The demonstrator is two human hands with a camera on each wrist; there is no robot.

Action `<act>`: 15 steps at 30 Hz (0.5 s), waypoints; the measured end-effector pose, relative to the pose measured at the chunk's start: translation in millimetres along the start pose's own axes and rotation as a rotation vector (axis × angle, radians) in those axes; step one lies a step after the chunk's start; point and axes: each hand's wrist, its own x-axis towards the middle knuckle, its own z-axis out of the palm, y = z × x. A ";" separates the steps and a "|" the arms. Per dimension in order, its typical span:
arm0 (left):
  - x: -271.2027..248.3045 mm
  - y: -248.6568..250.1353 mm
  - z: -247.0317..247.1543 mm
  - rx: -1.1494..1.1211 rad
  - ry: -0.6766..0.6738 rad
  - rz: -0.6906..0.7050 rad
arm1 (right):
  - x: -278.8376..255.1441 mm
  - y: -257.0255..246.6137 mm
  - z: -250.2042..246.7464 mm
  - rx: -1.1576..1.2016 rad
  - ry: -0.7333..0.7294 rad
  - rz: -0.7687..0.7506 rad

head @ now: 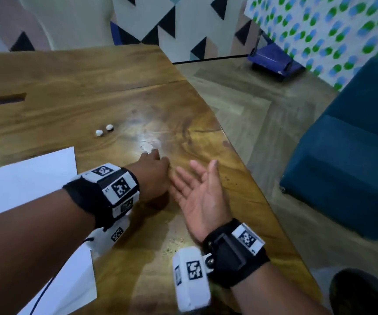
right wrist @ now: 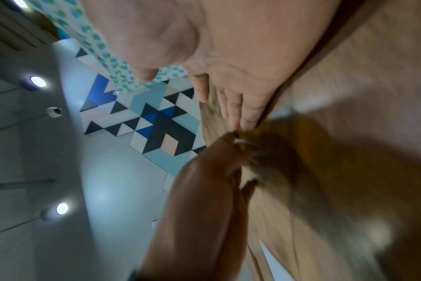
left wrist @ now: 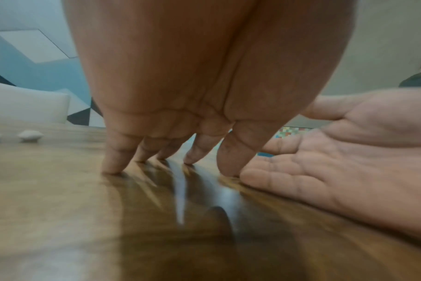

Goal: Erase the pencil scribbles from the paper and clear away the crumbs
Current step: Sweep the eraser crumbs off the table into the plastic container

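A white sheet of paper (head: 24, 180) lies on the wooden table (head: 92, 83) at the left; no pencil marks show on its visible part. My left hand (head: 151, 173) is palm down just right of the paper, its straight fingertips (left wrist: 111, 165) touching the wood. My right hand (head: 199, 192) lies beside it, palm up and open, with its little-finger edge on the table and its fingers (left wrist: 276, 182) right next to the left thumb. Neither hand holds anything. Two small white lumps (head: 103, 130) sit on the table beyond the hands. Crumbs are too fine to make out.
The table's right edge (head: 247, 169) runs diagonally just past my right hand, with the floor below. A teal upholstered seat (head: 347, 155) stands to the right of the table. A dark slot (head: 2, 100) is cut into the tabletop at the far left.
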 end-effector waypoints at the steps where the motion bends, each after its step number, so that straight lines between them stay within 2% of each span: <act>1: -3.9 5.8 2.6 -0.035 -0.032 0.003 | 1.2 -7.9 -9.0 -0.064 0.026 -0.040; 3: -10.9 16.0 5.4 -0.124 -0.055 0.001 | 3.8 -33.2 -25.3 -0.065 0.088 -0.133; 4: -13.6 19.5 3.6 -0.166 -0.034 0.003 | 3.2 -46.5 -33.5 -0.050 0.165 -0.165; 6: -24.0 15.8 -5.9 -0.218 0.025 0.008 | -6.2 -52.6 -40.3 -0.015 0.102 -0.127; 9: -29.6 -16.1 -21.5 -0.385 0.154 -0.094 | -43.6 -15.8 -27.6 -0.073 -0.062 0.049; 12: -37.0 -35.1 -24.0 -0.729 0.226 -0.215 | -69.7 39.2 3.3 -0.244 -0.274 0.351; 14: -47.9 -34.0 -19.5 -0.911 0.202 -0.287 | -63.3 55.5 13.4 -0.279 -0.318 0.436; 15: -52.7 -33.4 -14.8 -0.928 0.193 -0.312 | -54.7 54.3 14.7 -0.291 -0.297 0.429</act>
